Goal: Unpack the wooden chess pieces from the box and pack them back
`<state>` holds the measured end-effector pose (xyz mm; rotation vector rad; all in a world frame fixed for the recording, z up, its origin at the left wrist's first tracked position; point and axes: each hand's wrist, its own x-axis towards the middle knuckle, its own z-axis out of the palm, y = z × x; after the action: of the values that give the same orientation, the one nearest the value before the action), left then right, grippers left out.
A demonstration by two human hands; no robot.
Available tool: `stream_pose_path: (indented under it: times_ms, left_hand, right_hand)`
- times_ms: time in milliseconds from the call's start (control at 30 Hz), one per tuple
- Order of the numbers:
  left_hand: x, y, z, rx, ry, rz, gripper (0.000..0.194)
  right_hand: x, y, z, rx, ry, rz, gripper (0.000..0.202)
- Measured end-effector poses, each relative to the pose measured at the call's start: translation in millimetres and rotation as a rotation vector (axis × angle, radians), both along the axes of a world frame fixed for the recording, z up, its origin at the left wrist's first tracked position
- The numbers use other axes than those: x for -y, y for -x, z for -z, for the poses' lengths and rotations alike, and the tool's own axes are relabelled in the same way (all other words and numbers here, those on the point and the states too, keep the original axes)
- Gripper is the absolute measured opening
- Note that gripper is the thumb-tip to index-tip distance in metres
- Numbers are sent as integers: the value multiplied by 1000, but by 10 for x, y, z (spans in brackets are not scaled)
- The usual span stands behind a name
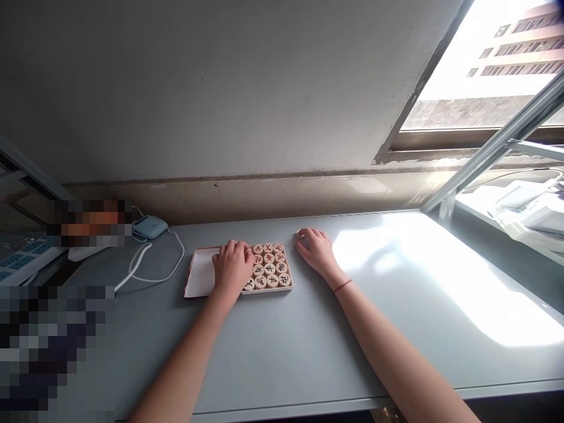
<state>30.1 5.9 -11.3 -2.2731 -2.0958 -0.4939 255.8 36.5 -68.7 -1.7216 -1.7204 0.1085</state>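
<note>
A shallow box point(267, 291) lies on the grey table, filled with rows of round wooden Chinese chess pieces point(269, 269); the far rows bear red characters and the near rows black ones. Beside it on the left is the open lid point(201, 271), pale inside. My left hand point(233, 264) reaches over the seam between lid and box, its fingers curled, with the pale edge of a Chinese chess piece at the thumb and forefinger. To the right of the box, my right hand point(316, 251) rests on the table, pinching one Chinese chess piece point(300, 234) between thumb and fingers.
A light blue device point(150, 225) with a white cable point(180, 255) sits at the back left, near a power strip point(20, 258). Behind the table runs a wall point(247, 106). Metal frame bars point(489, 138) rise at the right, by a window. Sunlight glares across the right side.
</note>
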Motion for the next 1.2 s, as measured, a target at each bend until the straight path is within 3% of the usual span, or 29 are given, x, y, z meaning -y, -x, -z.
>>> stream_pose_path:
  times_ms: [167,300,400,500,600,733,800,1000,1200]
  left_hand:
    - [-27,35,9,96,-43,72,15]
    - [-45,66,-29,416,-160,207,11]
    - [-17,40,-74,809,-7,297,17]
    - [19,-11,-91,1086,200,329,26]
    - [13,-16,-67,1116,215,304,29]
    - [-55,59,1,1063,179,233,30]
    - [-84,93,31,1060,193,219,28]
    - [-94,102,45,1032,215,213,25]
    - [-72,101,-10,1001,205,212,25]
  right_hand:
    - [32,52,-134,-68,-176,-30,17]
    - [203,298,-387,-83,-389,-298,20]
    - [367,536,-511,-69,-407,-511,28]
    - [447,657,-545,-92,-407,-580,23]
    - [387,568,-531,-120,-399,-518,17]
    - [164,227,-423,-174,-363,-174,12]
    - [57,71,-319,-150,-339,-69,14]
    - [-84,-64,-22,43,-70,-75,15]
    - [-107,-86,41,57,-47,-73,16]
